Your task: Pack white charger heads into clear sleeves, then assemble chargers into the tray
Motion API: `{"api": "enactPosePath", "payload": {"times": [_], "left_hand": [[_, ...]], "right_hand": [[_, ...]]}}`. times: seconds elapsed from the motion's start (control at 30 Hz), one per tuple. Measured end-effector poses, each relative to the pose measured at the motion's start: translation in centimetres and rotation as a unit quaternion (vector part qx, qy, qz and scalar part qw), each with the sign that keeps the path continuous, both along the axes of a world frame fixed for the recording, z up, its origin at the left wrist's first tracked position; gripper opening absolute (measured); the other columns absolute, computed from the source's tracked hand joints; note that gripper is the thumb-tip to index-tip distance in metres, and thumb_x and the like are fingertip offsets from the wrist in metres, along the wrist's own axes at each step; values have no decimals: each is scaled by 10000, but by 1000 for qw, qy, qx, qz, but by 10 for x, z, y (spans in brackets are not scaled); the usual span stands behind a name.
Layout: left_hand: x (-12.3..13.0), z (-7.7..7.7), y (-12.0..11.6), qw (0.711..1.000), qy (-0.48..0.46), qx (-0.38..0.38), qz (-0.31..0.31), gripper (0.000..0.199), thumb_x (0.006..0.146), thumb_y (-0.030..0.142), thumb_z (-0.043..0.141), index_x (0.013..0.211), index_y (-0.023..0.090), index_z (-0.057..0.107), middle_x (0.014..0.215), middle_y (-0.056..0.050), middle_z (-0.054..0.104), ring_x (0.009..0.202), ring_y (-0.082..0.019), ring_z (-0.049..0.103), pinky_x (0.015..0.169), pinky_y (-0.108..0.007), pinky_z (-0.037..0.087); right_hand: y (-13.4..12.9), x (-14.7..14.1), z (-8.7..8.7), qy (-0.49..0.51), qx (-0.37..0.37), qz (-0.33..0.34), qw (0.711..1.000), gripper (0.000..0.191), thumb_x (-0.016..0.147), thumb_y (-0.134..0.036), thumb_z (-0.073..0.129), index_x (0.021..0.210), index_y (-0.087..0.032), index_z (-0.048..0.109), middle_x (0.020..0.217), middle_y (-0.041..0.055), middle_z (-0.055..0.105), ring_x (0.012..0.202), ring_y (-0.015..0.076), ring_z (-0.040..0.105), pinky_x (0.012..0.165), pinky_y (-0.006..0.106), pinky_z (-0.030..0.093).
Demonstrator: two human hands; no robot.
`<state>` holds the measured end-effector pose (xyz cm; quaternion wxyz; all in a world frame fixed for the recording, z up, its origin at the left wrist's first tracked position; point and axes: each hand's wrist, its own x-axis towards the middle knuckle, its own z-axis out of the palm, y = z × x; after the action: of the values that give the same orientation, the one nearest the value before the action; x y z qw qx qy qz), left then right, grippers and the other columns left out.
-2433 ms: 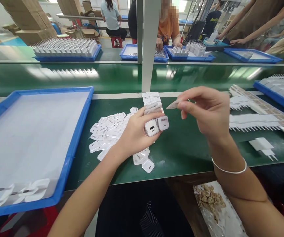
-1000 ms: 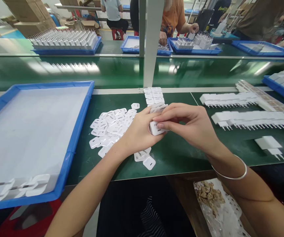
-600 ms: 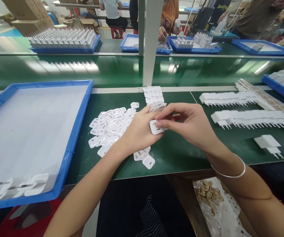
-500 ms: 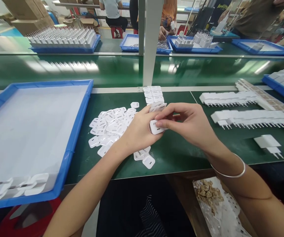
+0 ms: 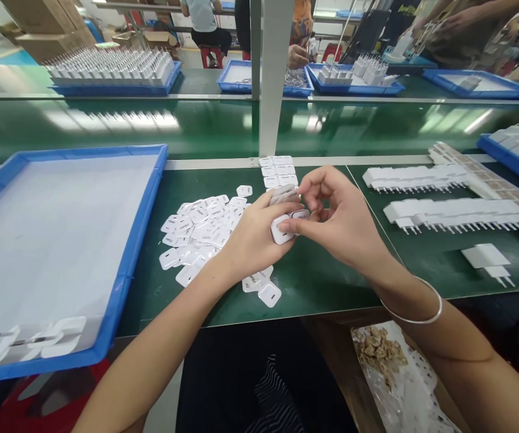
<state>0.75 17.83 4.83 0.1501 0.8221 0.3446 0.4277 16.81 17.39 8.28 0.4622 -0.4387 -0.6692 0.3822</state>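
Observation:
My left hand [image 5: 252, 234] is closed around several white rounded plates [image 5: 285, 193], whose edges show above its fingers. At its lower fingers a white plate with a dark slot [image 5: 281, 230] faces up. My right hand [image 5: 338, 219] pinches at this plate with its thumb, the other fingers curled beside it. Left of my hands lies a loose pile of similar white plates [image 5: 205, 225]. Behind them, more plates stand in neat rows [image 5: 279, 171]. A few loose plates [image 5: 269, 294] lie near the table's front edge.
A blue tray [image 5: 128, 270] on the left holds a few white housings [image 5: 63, 337]. Rows of white plug housings [image 5: 453, 213] and a single one [image 5: 487, 255] lie at the right. A metal post [image 5: 269, 78] rises behind the table. People work at trays across the line.
The upper fingers of my right hand have lifted and curled, while its thumb stays at the slotted plate. Another plate edge now shows beside that plate. The view has shifted slightly.

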Motion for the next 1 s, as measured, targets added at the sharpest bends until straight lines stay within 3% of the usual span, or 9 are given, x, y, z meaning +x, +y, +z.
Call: {"api": "enactPosePath", "payload": {"times": [0.1,0.23,0.37,0.73,0.9,1.0], "left_hand": [[0,-1,0,1000,-19,1,2,373,729,80,713,1078,208,687,1129,-58,702,1073,-237,645,881,-379,565],[-2,2,0,999,-52,6,-10,397,728,99,735,1100,229,685,1155,-54,695,1066,-237,651,850,-374,575],[-3,5,-1,998,-63,3,-24,378,742,113,743,1094,240,691,1156,-48,701,1061,-238,656,862,-382,572],[1,4,-4,998,-55,-20,-25,349,769,181,760,1108,231,694,1160,-54,716,1023,-231,664,858,-396,570],[-1,11,-5,994,-92,-56,-28,318,727,201,804,1034,215,723,1085,-58,726,977,-222,672,817,-358,572],[-2,14,-7,992,-105,-67,-26,318,708,198,819,1013,210,730,1082,-62,722,986,-222,669,826,-350,568]], "right_hand": [[2,2,2,19,9,16,1000,468,605,-90,838,931,-242,538,730,-58,423,658,100,426,581,241,384],[7,8,6,92,-25,93,991,281,765,-228,777,947,-237,563,743,-36,412,704,118,442,627,256,407],[9,13,8,116,-49,127,984,306,768,-301,792,983,-240,582,753,-32,393,708,117,436,622,253,411],[4,6,5,76,3,66,995,329,720,-196,812,941,-242,573,685,-56,339,635,105,369,610,253,384],[10,16,12,67,-46,168,982,401,710,-230,827,1026,-241,579,759,-39,356,697,110,400,627,238,418],[10,19,16,66,-42,184,980,409,710,-238,828,1044,-237,590,786,-32,355,722,113,409,626,232,422]]}}
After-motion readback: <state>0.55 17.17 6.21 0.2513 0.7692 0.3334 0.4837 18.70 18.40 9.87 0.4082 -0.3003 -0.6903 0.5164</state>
